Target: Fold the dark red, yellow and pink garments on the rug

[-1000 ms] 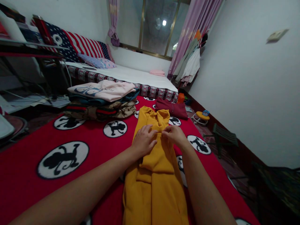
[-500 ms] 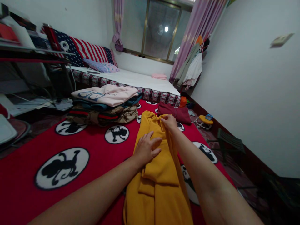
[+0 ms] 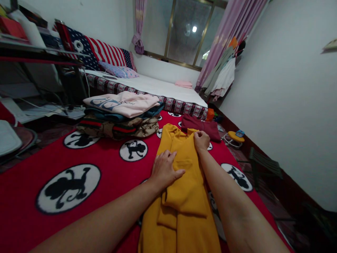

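Red blanket with monkey prints spans the near area. Yellow garment lies on it, lengthwise, partly folded over itself. Pile of clothes sits to the left, pink piece on top; maroon garment lies at the far right. Left hand: open, fingers spread, palm down on the yellow garment. Right hand: fingers closed, pinching its far right edge.

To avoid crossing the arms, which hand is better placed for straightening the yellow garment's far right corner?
Probably the right hand: it is at that corner of the yellow garment, seemingly pinching the cloth. The left hand rests spread, nearer the person, towards the left side.
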Tool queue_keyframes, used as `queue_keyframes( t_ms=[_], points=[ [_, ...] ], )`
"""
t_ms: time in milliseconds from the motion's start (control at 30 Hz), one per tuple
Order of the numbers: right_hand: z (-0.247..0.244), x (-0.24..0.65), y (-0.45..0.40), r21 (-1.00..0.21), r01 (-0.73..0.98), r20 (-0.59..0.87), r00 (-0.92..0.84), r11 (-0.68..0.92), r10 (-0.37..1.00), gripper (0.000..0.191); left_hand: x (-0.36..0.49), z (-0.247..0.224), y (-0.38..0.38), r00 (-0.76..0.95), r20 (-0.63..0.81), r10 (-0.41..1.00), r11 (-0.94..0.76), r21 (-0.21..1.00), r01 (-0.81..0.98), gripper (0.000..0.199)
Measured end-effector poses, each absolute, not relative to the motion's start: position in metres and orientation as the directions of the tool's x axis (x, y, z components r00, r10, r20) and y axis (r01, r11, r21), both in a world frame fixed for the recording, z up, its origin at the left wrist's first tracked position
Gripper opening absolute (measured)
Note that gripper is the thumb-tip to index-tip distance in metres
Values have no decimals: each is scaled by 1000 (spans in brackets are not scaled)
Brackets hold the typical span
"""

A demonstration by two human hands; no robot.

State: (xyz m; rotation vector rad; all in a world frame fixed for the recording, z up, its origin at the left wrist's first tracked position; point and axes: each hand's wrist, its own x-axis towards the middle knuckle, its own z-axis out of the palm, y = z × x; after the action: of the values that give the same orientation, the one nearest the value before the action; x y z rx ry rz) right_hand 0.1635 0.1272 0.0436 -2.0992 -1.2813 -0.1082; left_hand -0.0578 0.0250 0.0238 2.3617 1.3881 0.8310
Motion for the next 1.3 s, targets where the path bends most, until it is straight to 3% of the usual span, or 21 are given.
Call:
queue_keyframes(
  t_ms=[167,433,567,733,900,1033,1167,1300],
  points=[
    [33,158,128,-334,893,330,410,-301,850,24,-58,24,28,380,327,865,-498,471,729,69],
    [29,157,77,-197,978,257,112,-61,960,46,-61,24,30,389,329,860,-508,483,714,73],
    [18,163,19,-271,952,256,-71,142,964,48,-62,21,33,392,361,846,-532,536,655,83],
    [15,166,-55,-368,896,335,-124,251,934,44,-66,21,35,381,421,823,-568,592,572,83],
    [28,157,-117,-393,842,342,-239,369,909,47,-91,29,16,576,547,608,-794,407,452,65],
    [32,154,-152,-310,811,352,-387,496,852,53,-132,35,-15,778,516,357,-930,277,243,43],
    [31,153,-176,-221,747,429,-503,627,750,47,-175,46,-46,874,417,249,-945,301,126,24],
    [42,143,-186,-282,647,406,-589,709,699,37,-196,61,-65,935,303,185,-916,398,52,31]
  ],
)
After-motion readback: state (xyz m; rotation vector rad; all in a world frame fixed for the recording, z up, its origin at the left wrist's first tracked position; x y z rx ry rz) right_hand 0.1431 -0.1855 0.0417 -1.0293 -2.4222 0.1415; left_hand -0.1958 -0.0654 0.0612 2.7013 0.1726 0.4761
